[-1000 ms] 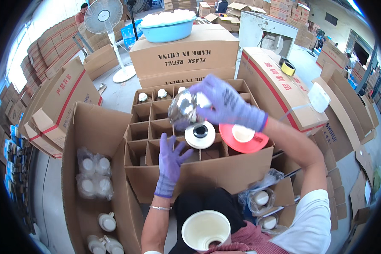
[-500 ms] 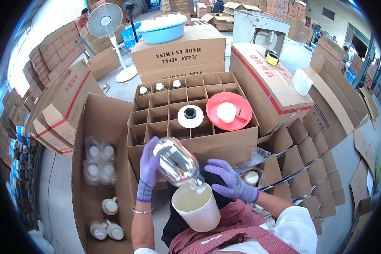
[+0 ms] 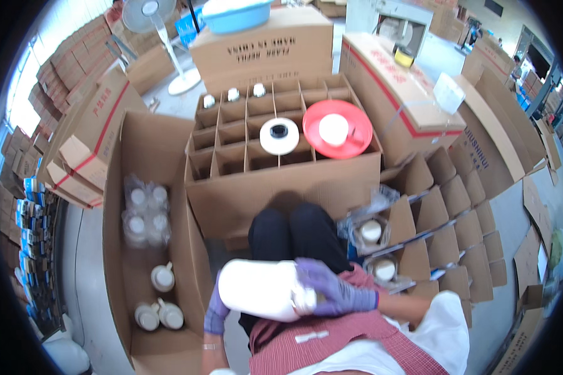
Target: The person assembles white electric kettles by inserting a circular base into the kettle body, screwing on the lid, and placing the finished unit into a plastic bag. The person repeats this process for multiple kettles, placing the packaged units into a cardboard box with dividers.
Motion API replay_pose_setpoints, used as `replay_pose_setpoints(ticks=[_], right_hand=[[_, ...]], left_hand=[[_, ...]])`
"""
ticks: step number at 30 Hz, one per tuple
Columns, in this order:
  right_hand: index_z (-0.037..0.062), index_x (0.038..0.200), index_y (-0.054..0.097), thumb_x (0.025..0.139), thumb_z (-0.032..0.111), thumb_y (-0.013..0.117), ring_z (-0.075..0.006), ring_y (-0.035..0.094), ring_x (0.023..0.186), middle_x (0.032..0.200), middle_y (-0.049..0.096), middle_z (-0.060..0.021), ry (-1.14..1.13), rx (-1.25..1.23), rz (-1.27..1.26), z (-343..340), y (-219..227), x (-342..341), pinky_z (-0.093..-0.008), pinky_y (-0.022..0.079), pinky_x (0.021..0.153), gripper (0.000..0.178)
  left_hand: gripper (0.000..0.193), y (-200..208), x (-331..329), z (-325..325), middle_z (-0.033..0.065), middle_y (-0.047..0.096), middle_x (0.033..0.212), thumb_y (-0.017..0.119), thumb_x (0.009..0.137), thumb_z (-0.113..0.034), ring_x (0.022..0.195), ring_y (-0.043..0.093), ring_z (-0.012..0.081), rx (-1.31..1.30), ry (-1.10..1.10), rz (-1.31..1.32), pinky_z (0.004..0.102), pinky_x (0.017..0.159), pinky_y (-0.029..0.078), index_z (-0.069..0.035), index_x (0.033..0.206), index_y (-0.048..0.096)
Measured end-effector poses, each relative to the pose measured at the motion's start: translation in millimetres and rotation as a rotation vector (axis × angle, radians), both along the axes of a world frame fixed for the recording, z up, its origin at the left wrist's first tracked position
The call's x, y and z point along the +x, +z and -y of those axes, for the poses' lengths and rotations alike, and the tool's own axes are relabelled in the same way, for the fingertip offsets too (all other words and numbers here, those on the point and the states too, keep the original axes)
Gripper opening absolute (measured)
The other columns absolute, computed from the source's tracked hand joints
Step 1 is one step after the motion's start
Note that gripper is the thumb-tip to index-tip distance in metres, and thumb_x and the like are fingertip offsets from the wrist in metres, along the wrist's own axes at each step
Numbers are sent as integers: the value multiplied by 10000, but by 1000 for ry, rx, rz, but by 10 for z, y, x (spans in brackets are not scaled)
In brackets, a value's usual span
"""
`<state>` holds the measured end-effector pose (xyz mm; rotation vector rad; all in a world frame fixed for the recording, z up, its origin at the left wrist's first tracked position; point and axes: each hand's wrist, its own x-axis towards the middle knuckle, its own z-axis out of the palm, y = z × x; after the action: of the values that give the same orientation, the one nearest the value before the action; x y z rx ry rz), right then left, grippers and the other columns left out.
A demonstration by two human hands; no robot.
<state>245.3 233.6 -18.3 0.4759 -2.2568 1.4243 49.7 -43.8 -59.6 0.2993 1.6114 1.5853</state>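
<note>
A: What do we see on the left?

B: We see a long, open, brown cardboard box (image 3: pixel 150 140). Small white cups with handles (image 3: pixel 162 277) sit in its near part.

A: What comes next, going right?

B: A purple-gloved left hand (image 3: pixel 215 312). It touches the left end of a smooth, white, round-sided cylinder (image 3: pixel 253 289). We can't tell if its fingers are bent, because the cylinder hides them.

A: Where is the cylinder?

B: It's near us, in the middle, tipped on its side over the lap.

A: How would it feel?

B: We think it's stiff and not too heavy. Its smooth side may slip, and a knock could hurt it.

A: So where should we hold it?

B: One hand under the wide left end, one around the right end.

A: And the right side?

B: A purple-gloved right hand (image 3: pixel 334 290) has its fingers bent over the cylinder's right end, gripping it. Farther right, brown cardboard dividers (image 3: pixel 444 247) stand in rows.
</note>
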Motion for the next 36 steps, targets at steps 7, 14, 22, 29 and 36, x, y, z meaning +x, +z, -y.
replay_pose_setpoints(ticks=[7,14,22,29,36], right_hand=[[11,1451,417,717,246,867,-346,497,1273,1369,486,-186,70,-63,-64,-48,1063,-915,-413,415,1063,893],[23,1431,452,700,246,878,-322,585,1159,1257,580,-174,-223,-94,-29,37,1330,-1069,-400,465,993,876],[24,1403,483,690,251,866,-302,613,1101,1214,605,-157,-342,-102,-130,-128,1195,-1165,-393,495,940,840],[39,1257,623,818,125,665,-294,562,1187,1251,611,-125,103,-113,276,-1046,331,-433,-451,380,1109,450],[197,1330,561,824,193,687,-415,493,1233,1400,464,-180,-435,713,-50,-1859,103,-2687,-519,418,1040,522]], left_hand=[[752,483,67,-625,115,539,1450,715,916,-186,1286,557,228,329,-229,-38,363,1112,437,-37,1532,309],[685,61,236,-720,131,506,1476,759,873,-177,1306,533,215,490,254,424,363,1118,421,-39,1465,443],[650,-140,-348,-689,136,490,1488,765,862,-173,1316,521,214,473,236,400,365,1120,414,-34,1433,488],[552,1127,-1186,-1271,147,552,1401,745,825,-222,1249,559,256,144,-645,-399,394,1064,434,-5,1304,578],[546,704,-878,-1707,182,622,1152,680,842,-312,1055,577,374,281,-1286,-1019,442,945,459,-109,1335,563]])
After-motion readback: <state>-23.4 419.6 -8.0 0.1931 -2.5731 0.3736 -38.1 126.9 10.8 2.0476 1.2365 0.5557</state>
